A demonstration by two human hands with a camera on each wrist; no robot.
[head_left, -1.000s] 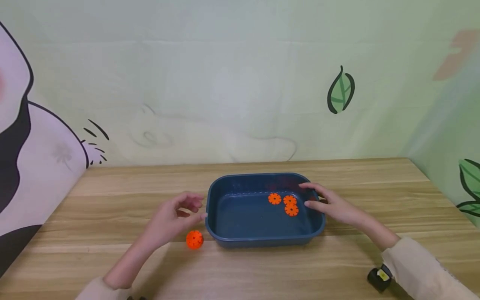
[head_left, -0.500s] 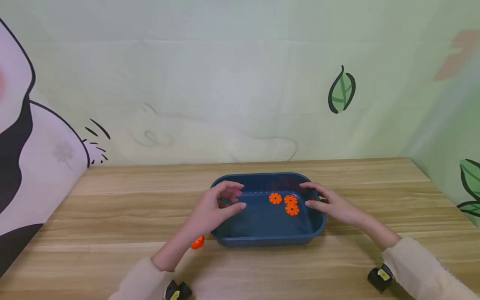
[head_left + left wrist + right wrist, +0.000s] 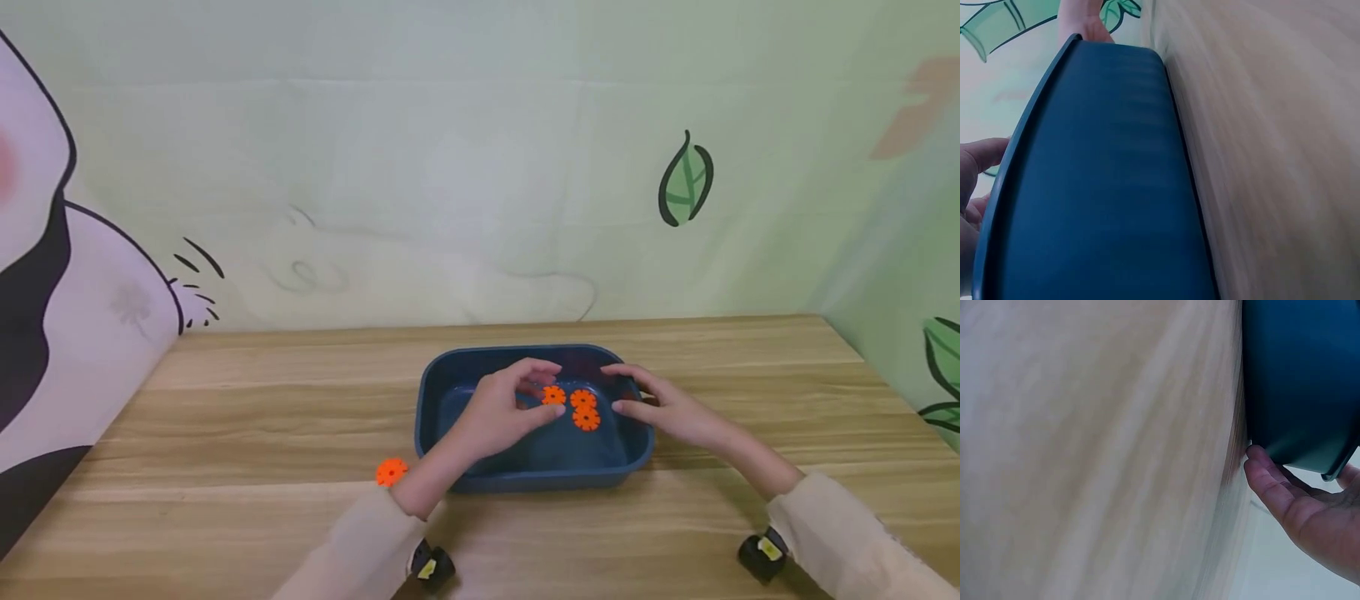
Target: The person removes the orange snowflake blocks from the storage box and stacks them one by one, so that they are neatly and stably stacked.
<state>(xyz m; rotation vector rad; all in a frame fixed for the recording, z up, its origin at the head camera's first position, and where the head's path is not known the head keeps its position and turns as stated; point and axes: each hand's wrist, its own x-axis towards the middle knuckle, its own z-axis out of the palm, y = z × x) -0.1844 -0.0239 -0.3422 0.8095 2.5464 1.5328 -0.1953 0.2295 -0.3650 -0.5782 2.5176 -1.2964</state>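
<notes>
A dark blue rectangular basin (image 3: pixel 547 480) stands on the wooden table. Inside, toward its right end, lie three orange notched interlocking discs (image 3: pixel 587 418), two of them overlapping. My left hand (image 3: pixel 495 412) is over the basin, thumb and fingers apart, and its fingertips overlap the leftmost disc (image 3: pixel 553 396) in the head view. My right hand (image 3: pixel 669 410) grips the right end of the basin, thumb over the rim; in the right wrist view its other fingers (image 3: pixel 1272 487) lie against the outer wall (image 3: pixel 1304 381). Another orange disc (image 3: pixel 392 472) is on the table by my left forearm.
The wooden table (image 3: pixel 225 417) meets a pale green printed wall covering (image 3: pixel 450 167) at its back edge. Black wrist cameras hang under both sleeves, the left one (image 3: pixel 432 567) near the table's front. The basin's rim rises between my left forearm and the discs inside.
My left hand has moved right, from beside the basin's left end to above its middle, near the discs. The right hand has stayed at the right end. The discs have not visibly moved.
</notes>
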